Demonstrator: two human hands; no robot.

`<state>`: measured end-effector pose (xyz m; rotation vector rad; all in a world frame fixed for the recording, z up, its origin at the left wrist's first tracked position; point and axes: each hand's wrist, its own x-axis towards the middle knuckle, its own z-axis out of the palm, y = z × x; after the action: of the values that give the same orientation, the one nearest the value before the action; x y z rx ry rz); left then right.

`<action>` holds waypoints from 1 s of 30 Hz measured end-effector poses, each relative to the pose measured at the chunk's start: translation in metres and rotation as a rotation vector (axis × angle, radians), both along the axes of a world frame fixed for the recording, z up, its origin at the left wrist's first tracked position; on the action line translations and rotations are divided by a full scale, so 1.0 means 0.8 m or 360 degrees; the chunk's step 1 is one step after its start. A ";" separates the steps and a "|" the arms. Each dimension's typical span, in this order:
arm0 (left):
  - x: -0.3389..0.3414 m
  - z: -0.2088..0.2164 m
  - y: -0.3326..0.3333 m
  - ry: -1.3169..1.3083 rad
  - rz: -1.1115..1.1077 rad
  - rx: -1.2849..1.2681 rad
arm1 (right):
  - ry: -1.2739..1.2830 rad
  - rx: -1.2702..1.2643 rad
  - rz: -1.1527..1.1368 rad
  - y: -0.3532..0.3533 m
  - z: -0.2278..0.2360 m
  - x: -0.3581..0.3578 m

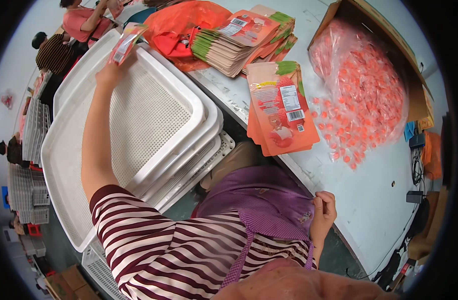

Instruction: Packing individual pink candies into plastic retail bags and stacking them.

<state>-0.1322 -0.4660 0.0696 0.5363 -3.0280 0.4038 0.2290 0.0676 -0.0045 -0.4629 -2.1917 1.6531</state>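
Observation:
My left hand (pixel 110 75) reaches out over a stack of white perforated trays (pixel 154 95). Its fingers are closed on a red printed pouch (pixel 124 46), held near the far rim of the top tray. At the table's near edge, beside my purple apron, my right hand (pixel 325 207) is curled closed; whatever it may hold is hidden. A small fanned pile of pink-red pouches with green tops (pixel 284 110) lies on the table ahead of it. To the right of that pile, loose wrapped orange-red candies (pixel 346 137) spill from a clear plastic bag (pixel 369 80).
A cardboard box (pixel 416 95) lies on its side around the candy bag. Stacked pouches (pixel 229 47) and an orange plastic bag (pixel 184 22) occupy the far table. Cables and a black adapter (pixel 414 196) line the right edge. Other people (pixel 86 22) work at the far left near stacked crates.

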 end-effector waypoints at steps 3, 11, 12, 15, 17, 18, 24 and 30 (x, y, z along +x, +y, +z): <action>-0.029 -0.010 0.004 0.0095 -0.0050 0.0202 | 0.0033 -0.0068 0.0099 -0.010 0.004 -0.009; -0.054 0.017 -0.001 -0.0022 -0.0252 0.0801 | -0.0080 0.0067 0.0197 -0.009 0.007 -0.010; -0.048 0.025 0.004 0.0058 -0.0346 0.0860 | -0.0081 0.0067 0.0193 -0.009 0.007 -0.011; -0.052 0.027 -0.004 0.0152 -0.0380 0.0300 | -0.0098 0.0083 0.0200 -0.008 0.010 -0.012; -0.044 0.036 0.005 0.0150 -0.0356 0.0403 | -0.0079 0.0113 0.0210 -0.007 0.011 -0.013; -0.039 0.041 0.011 0.0150 -0.0338 0.0506 | -0.0080 0.0111 0.0207 -0.007 0.012 -0.013; -0.007 0.091 0.103 0.0629 -0.1110 0.1734 | -0.0035 0.0214 0.0388 -0.020 0.030 -0.030; 0.138 0.215 0.205 -0.0013 -0.2526 0.1218 | 0.0193 0.0294 0.0743 -0.039 0.048 -0.064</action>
<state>-0.0214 -0.3016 0.2413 -1.7203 -2.4022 -0.7884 0.1779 0.0360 0.0338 0.2127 -2.4546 1.6124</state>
